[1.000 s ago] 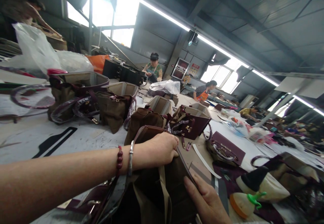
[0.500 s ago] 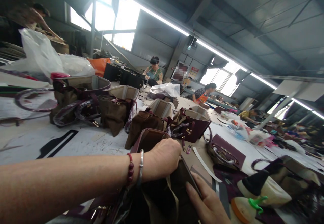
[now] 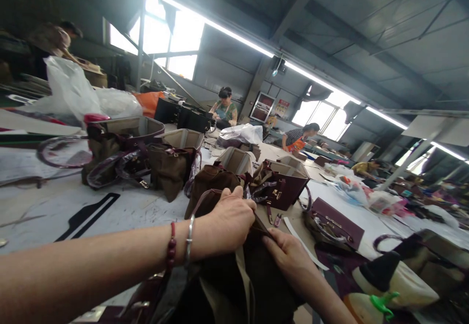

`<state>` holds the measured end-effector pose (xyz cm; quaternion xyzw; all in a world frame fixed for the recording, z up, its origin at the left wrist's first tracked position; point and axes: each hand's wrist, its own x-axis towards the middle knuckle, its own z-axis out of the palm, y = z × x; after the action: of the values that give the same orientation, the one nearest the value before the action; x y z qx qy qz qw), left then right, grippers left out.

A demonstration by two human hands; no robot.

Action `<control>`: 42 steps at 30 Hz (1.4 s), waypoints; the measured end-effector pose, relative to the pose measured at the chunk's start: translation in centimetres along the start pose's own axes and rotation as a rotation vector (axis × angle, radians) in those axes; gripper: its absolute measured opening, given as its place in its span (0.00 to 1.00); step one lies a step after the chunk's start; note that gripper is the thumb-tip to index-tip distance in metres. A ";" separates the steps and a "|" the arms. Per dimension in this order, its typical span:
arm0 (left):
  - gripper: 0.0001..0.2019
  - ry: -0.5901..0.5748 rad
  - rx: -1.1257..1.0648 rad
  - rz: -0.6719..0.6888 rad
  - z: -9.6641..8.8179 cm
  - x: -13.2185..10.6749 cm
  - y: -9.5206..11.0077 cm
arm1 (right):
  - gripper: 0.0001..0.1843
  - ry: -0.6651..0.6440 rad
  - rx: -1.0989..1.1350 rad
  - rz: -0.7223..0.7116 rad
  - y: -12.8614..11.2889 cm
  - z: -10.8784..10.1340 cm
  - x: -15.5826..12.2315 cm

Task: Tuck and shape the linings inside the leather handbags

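A dark brown and burgundy handbag (image 3: 264, 275) is in front of me at the bottom centre, its brown lining pulled up out of it. My left hand (image 3: 229, 219), with a red bead bracelet and a silver bangle at the wrist, is closed on the bag's upper edge. Lower and to the right, my right hand (image 3: 287, 250) pinches the same bag's edge, thumb on top. The fingertips of my left hand are partly hidden. Just beyond stands another handbag (image 3: 212, 180) with its brown lining hanging out.
Several similar handbags, including a burgundy one (image 3: 289, 192), stand across the table. A flat burgundy bag (image 3: 337, 221) lies to the right. Glue bottles with a black cap (image 3: 379, 270) and a green nozzle (image 3: 383, 304) are at lower right. A black slotted strip (image 3: 91, 214) lies left. Co-workers sit farther back.
My right hand has moved up along the bag's edge, closer to my left hand. My left hand has shifted slightly left. The whole view has moved a little.
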<state>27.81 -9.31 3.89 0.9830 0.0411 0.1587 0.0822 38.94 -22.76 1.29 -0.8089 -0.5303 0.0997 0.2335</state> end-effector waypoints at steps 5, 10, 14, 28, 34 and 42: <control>0.06 0.049 0.010 -0.073 -1.0 -0.7 -3.2 | 0.13 0.008 -0.006 0.014 0.7 0.2 -0.2; 0.09 -0.027 -0.148 -0.099 -1.6 0.0 -4.6 | 0.15 -0.001 0.013 -0.001 0.6 0.2 -0.2; 0.08 -0.051 -0.123 -0.205 -2.0 0.7 -4.7 | 0.16 -0.016 0.065 -0.028 -0.1 0.1 -0.3; 0.11 -0.065 -0.119 -0.301 -1.4 2.4 -3.7 | 0.19 -0.046 0.038 -0.073 0.8 0.5 -0.1; 0.12 -0.074 -0.098 -0.334 -2.0 2.2 -3.6 | 0.18 -0.037 0.059 -0.076 0.6 0.4 -0.2; 0.11 -0.051 -0.078 -0.373 -1.0 2.5 -3.2 | 0.17 -0.045 0.225 -0.047 1.3 0.2 0.0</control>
<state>29.64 -5.71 5.06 0.9582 0.2142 0.1173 0.1494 39.88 -23.08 0.48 -0.7626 -0.5395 0.1715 0.3131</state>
